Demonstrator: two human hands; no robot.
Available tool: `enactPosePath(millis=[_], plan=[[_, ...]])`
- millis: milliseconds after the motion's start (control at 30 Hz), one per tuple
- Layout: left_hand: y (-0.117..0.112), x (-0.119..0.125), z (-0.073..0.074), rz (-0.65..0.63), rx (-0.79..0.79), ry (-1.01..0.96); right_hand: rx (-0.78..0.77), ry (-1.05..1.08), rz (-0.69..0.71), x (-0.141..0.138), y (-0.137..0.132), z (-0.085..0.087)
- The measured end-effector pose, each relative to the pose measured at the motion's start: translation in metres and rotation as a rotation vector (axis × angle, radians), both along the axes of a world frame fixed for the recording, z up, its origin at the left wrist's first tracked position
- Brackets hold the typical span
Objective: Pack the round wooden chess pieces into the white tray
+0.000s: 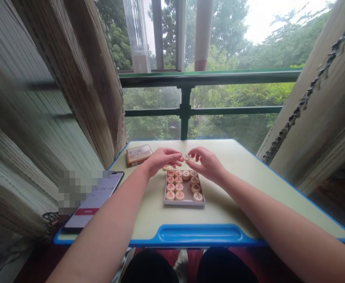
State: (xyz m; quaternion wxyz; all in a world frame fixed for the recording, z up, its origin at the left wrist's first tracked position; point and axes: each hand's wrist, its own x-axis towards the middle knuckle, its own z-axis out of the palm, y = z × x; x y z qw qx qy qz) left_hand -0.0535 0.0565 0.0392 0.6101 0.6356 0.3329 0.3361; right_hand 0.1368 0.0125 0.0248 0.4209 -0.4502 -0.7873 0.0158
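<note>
Both my hands are over the far end of a white tray [184,204] of round wooden Chinese chess pieces [182,184] with red characters. One wooden piece [186,157] lies between my left hand [162,161] and my right hand [206,163], right at their fingertips. My left hand's fingers stretch out flat toward it. My right hand's fingers curl down over it, and I cannot tell whether they grip it. Another piece [166,168] sits partly hidden under my left hand.
A small printed cardboard box [139,154] lies at the far left of the blue-edged cream desk [234,188]. A phone [94,200] showing a timer lies at the left edge. A blue groove [200,234] runs along the near edge. Bamboo blinds and a green railing surround the desk.
</note>
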Motion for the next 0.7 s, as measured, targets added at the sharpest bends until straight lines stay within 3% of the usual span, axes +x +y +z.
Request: enactPosePath(millis=[267, 700], plan=[[0.0037, 0.0007, -0.0039, -0.041, 0.11, 0.037, -0.033, -0.052, 0.005, 0.0023, 0.0025, -0.0025], [0.005, 0.0025, -0.0061, -0.026, 0.118, 0.084, -0.059, -0.078, 0.043, 0.0011, -0.0006, -0.0007]])
